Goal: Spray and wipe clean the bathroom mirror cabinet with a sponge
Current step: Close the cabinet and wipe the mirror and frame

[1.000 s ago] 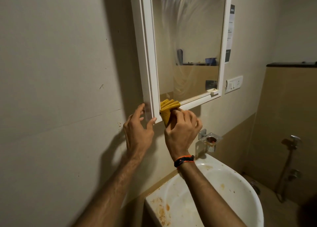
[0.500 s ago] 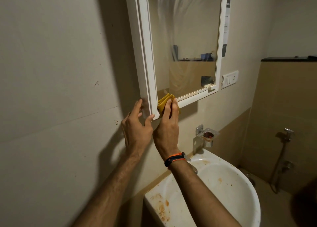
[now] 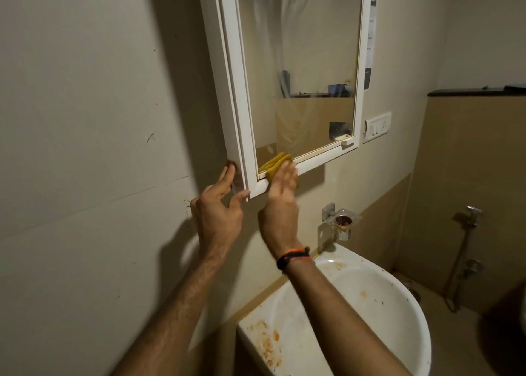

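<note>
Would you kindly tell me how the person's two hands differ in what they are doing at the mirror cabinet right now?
The right hand presses a yellow sponge against the bottom edge of the mirror; the left hand holds nothing. The left hand brackets the lower left corner of the mirror cabinet, fingers on its side and thumb at the front; the right hand lies flat. Only the right wrist wears a wristband. Both reach up and touch the cabinet.

Hands: two, left hand [image 3: 217,213], right hand [image 3: 281,202]
Sponge [image 3: 274,163]: one, under right hand's fingers
Mirror cabinet [image 3: 236,96]: one, above both hands
Sink [image 3: 370,304]: one, below right hand
</note>
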The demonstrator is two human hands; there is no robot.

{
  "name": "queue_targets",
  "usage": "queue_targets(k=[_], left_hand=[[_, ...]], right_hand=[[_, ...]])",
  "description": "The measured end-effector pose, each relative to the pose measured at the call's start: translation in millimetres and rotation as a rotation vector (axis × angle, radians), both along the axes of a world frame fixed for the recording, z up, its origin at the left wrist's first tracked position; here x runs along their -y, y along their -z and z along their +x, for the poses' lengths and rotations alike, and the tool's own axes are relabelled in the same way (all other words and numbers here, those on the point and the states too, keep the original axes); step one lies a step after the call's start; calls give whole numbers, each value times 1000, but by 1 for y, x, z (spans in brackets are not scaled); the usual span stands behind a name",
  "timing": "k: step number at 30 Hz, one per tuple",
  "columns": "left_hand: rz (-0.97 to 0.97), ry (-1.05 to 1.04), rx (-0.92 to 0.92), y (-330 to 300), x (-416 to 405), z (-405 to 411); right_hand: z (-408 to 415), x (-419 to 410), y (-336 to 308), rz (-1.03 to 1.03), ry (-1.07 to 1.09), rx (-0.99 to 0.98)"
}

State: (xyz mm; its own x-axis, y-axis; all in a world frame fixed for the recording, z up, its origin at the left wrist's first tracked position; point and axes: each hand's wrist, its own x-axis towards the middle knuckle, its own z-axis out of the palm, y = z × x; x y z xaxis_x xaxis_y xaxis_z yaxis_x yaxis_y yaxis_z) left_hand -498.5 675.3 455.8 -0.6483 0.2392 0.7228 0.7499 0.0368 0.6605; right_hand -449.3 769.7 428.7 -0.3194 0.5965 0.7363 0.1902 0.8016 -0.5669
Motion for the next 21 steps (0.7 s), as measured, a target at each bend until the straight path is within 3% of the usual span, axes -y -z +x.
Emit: queue_targets(k=[8,15,21], left_hand=[[29,5,3,2,-4,3],[17,5,40,1,-5,7],[18,-14,3,2,-3,4]], right_hand=[[12,-84,-30,-210,146,115],[-1,-1,-1,-35,6,14],[3,-32,-4,-25,32,22]])
